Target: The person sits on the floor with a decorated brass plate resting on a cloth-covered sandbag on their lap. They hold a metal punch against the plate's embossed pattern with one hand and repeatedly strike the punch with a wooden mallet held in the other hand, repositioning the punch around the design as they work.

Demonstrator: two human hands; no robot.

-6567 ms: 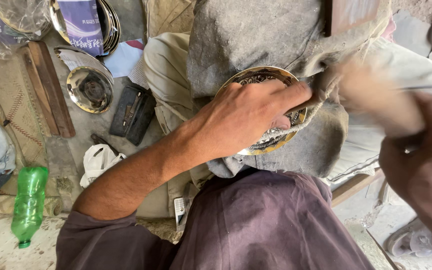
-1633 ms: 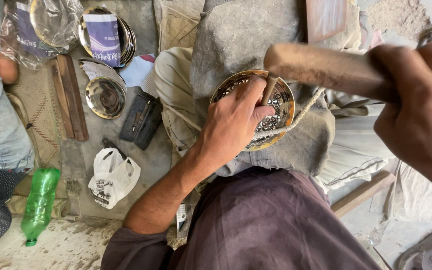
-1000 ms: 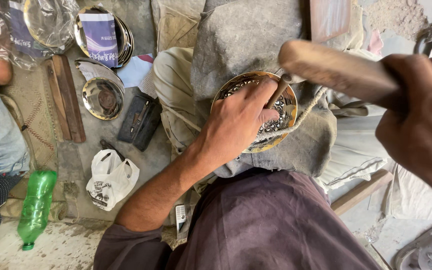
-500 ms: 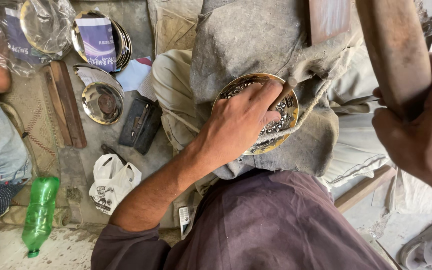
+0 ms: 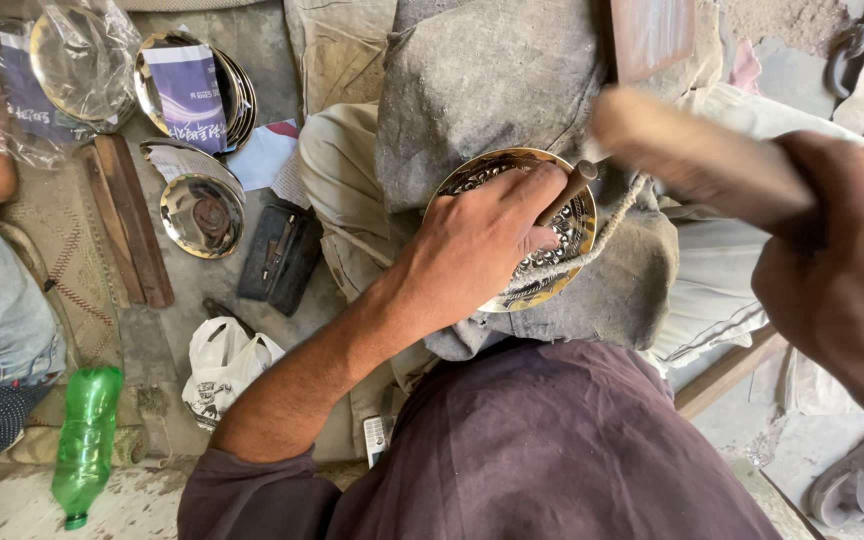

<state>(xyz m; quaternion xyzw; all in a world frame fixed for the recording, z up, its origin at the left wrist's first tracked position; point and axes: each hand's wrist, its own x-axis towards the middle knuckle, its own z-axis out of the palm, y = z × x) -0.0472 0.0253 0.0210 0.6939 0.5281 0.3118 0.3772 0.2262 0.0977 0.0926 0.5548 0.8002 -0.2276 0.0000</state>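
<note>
A: Which step is this?

B: I'd judge it mid-engraving. The left hand (image 5: 472, 250) lies over the plate (image 5: 562, 235), fingers pinched shut round a punch (image 5: 564, 192) whose tip meets the metal. The right hand (image 5: 842, 270) is clamped on a mallet (image 5: 697, 155), blurred, its head near the punch's top, at about 2 o'clock from the plate.

A: Where does the plate sit?

B: On a grey pad (image 5: 482, 90) across the person's lap, middle of the view. A cord (image 5: 602, 235) crosses its right rim.

A: What does the next move call for?

B: A square blow on the punch head, I'd say, with the left hand keeping the tip from skating on the metal.

A: Materials?

B: The plate is round, brassy and shiny, its face dense with fine raised patterning. The pad looks coarse, dusty cloth. The mallet is pale wood, a plain cylinder.

A: Around it?

B: At 9 o'clock, a smaller bowl (image 5: 202, 213) of polished metal and a dark case (image 5: 280, 260); at 8 o'clock, a green bottle (image 5: 85, 440), crumpled plastic.
</note>
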